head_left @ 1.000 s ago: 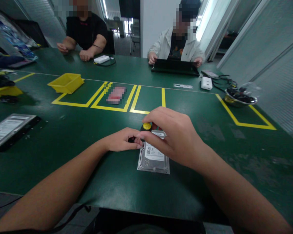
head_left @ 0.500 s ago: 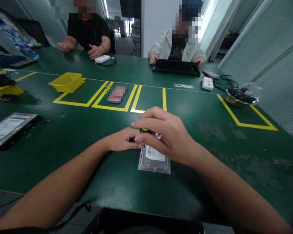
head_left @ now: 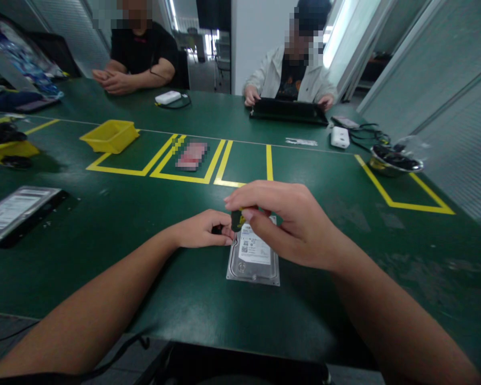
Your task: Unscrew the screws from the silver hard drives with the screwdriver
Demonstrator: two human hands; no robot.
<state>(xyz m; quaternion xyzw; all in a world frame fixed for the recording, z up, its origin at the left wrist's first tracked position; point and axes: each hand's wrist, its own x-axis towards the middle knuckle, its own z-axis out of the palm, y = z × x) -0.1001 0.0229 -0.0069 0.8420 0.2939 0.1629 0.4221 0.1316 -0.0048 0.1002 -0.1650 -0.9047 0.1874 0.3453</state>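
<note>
A silver hard drive [head_left: 253,270] with a white label lies flat on the green table in front of me. Over its far left part, my right hand [head_left: 288,224] holds a screwdriver [head_left: 238,219] by its dark handle with yellow marks. The handle sits between thumb and curled fingers; its shaft and tip are hidden. My left hand [head_left: 206,229] rests on the table, fingers curled and closed at the drive's left edge, just below the screwdriver. The right hand covers the drive's far right part.
Another hard drive [head_left: 18,211] lies at left, small bits beside it. Further back are a yellow bin [head_left: 111,136], yellow tape outlines [head_left: 180,177] and a pixelated flat item [head_left: 192,156]. A metal bowl [head_left: 396,167] of dark parts stands right. Two people sit opposite, one holding a black panel [head_left: 291,110].
My right hand has closed its fingers further round the screwdriver handle, showing more of it. The left hand stays put. The person at far left has brought both hands together.
</note>
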